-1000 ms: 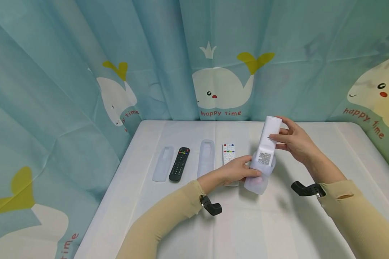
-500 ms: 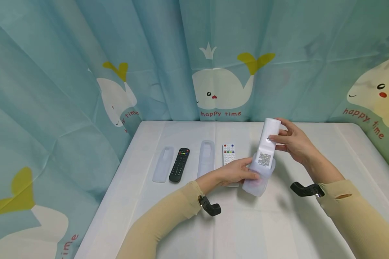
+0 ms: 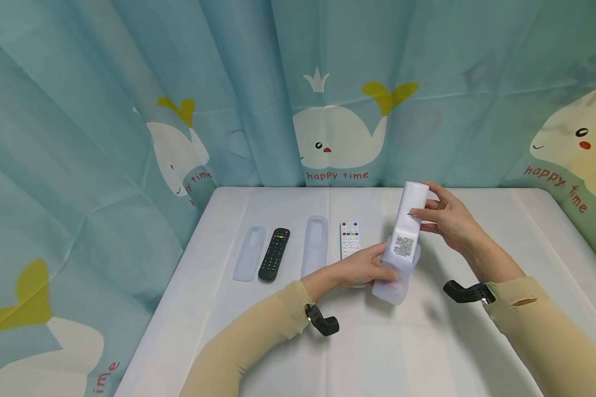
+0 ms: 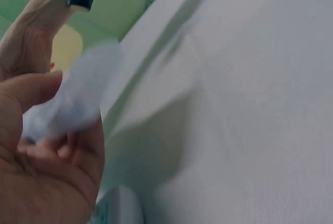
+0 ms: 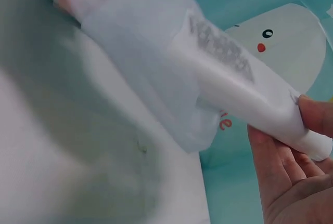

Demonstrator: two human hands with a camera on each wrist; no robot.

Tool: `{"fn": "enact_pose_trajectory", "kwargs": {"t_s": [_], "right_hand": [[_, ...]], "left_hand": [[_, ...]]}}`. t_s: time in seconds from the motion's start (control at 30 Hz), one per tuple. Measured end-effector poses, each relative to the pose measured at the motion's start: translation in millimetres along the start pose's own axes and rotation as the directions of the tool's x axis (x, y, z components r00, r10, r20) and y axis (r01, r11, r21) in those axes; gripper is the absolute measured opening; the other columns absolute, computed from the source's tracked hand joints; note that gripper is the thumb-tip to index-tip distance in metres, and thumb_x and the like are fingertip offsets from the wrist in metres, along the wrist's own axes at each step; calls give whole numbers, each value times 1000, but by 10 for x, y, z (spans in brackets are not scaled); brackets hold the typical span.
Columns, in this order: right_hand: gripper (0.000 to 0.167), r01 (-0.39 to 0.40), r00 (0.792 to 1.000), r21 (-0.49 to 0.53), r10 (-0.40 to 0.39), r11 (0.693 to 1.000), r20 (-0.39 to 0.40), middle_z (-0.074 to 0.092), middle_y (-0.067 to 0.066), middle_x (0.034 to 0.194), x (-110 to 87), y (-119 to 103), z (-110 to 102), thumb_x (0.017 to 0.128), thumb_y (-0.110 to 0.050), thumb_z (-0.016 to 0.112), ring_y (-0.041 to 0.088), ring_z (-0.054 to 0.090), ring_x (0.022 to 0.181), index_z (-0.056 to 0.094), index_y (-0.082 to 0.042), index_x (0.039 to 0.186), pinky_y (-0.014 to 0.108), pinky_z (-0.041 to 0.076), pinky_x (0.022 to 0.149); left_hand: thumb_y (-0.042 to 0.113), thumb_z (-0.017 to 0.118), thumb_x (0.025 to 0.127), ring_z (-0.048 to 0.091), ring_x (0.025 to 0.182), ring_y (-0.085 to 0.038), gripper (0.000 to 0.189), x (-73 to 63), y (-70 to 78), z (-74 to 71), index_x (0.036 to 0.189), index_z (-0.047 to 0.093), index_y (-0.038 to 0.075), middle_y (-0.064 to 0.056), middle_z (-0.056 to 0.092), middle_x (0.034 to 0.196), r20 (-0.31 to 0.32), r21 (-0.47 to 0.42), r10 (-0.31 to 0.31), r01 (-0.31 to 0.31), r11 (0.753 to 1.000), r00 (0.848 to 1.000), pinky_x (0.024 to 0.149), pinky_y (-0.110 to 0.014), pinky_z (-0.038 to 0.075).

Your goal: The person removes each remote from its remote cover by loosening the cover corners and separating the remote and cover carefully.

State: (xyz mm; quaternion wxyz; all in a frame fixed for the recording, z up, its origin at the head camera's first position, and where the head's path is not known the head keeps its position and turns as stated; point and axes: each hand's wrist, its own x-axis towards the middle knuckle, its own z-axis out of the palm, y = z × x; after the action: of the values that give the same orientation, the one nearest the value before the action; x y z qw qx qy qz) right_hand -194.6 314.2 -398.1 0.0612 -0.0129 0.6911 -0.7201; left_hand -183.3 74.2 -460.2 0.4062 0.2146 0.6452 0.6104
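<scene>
Near the table's back right, my right hand (image 3: pixel 449 223) holds the upper end of a white remote control (image 3: pixel 411 208), thumb on the back face. A speckled code label is on that face. The remote's lower end sits inside a translucent silicone cover (image 3: pixel 393 289), which my left hand (image 3: pixel 360 266) pinches by its left side. Both are lifted off the table and tilted. In the right wrist view the cover (image 5: pixel 140 47) hangs loose around the remote (image 5: pixel 234 86). In the left wrist view my thumb and fingers grip the blurred cover (image 4: pixel 78 96).
Left of my hands a second white remote (image 3: pixel 350 237) lies on the white table (image 3: pixel 427 353), partly behind the left hand. Farther left are a translucent cover (image 3: pixel 315 242), a black remote (image 3: pixel 274 255) and another translucent cover (image 3: pixel 249 253). A whale-print curtain (image 3: pixel 258 82) hangs behind.
The white remote and cover have shifted slightly downward and left in the head view. Both hands keep their hold; the things on the table have not moved.
</scene>
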Motion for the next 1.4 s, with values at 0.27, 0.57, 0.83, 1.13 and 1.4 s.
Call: {"fn": "enact_pose_trajectory", "kwargs": {"t_s": [0.27, 0.57, 0.83, 1.13, 1.4], "right_hand": [[73, 42, 998, 12, -41, 999, -41, 68, -6, 109, 29, -14, 42, 95, 3, 69, 9, 67, 94, 32, -17, 154, 27, 60, 74], [72, 33, 999, 15, -33, 999, -24, 68, -6, 110, 37, 0, 28, 95, 1, 71, 10, 67, 95, 32, -18, 153, 28, 60, 73], [71, 35, 999, 50, -36, 998, 18, 69, -4, 109, 35, -9, 38, 95, 3, 69, 12, 67, 94, 32, -18, 152, 29, 60, 74], [76, 24, 1000, -119, -22, 993, 20, 66, -6, 114, 5, -57, 78, 95, -5, 73, 11, 66, 97, 32, -19, 157, 28, 59, 76], [74, 68, 998, 34, -69, 997, 4, 69, -5, 113, 1, -116, 22, 94, 0, 73, 12, 67, 96, 33, -18, 154, 27, 60, 74]], "left_hand": [[8, 80, 87, 65, 89, -10, 58, 26, -33, 87, 139, 56, 19, 6, 68, 101, -185, 159, 42, -12, 987, 982, 77, -28, 53], [2, 72, 94, 63, 99, -11, 74, -7, -19, -4, 157, 37, 20, 2, 65, 113, -40, 76, 9, -6, 997, 999, 84, -29, 53], [2, 70, 95, 62, 103, -11, 81, -47, 8, -52, 162, 28, 25, 2, 64, 117, 14, 86, -25, 24, 996, 1000, 87, -29, 52], [16, 70, 98, 65, 92, -9, 42, -91, 115, -84, 138, 58, 14, 0, 69, 102, -109, 329, -41, 75, 941, 993, 79, -27, 55], [14, 72, 97, 70, 92, -15, 49, -89, 196, -108, 144, 58, 13, -4, 74, 103, -152, 162, -54, 78, 984, 987, 79, -33, 60]]}}
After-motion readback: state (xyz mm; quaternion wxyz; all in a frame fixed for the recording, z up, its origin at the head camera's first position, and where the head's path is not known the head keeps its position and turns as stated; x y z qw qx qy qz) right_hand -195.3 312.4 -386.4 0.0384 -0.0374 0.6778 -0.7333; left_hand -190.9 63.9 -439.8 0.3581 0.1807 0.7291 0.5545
